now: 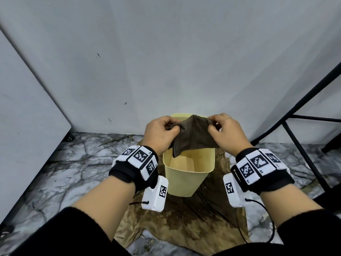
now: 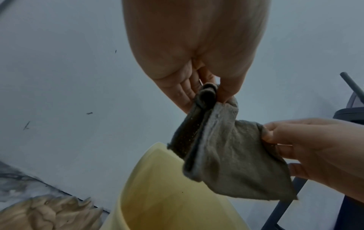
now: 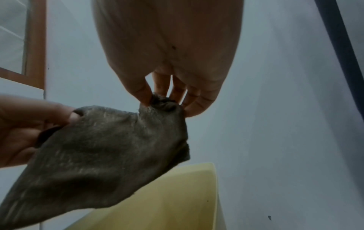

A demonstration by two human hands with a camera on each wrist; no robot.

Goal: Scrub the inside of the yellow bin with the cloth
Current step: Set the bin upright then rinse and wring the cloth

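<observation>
A pale yellow bin (image 1: 186,180) stands upright on the floor, its opening facing up. Just above its rim hangs a grey-brown cloth (image 1: 193,136), stretched between both hands. My left hand (image 1: 162,132) pinches the cloth's left corner and my right hand (image 1: 224,130) pinches its right corner. In the left wrist view the cloth (image 2: 222,157) hangs folded from the left hand (image 2: 208,93) over the bin's rim (image 2: 157,155). The right wrist view has the right hand (image 3: 165,101) bunching the cloth (image 3: 102,152) above the bin (image 3: 177,194). The cloth is outside the bin.
A tan, partly wet sheet (image 1: 193,218) lies under the bin on the marble-patterned floor (image 1: 70,172). A grey wall (image 1: 166,61) rises right behind the bin. A white panel (image 1: 27,117) stands at left and a black metal frame (image 1: 299,137) at right.
</observation>
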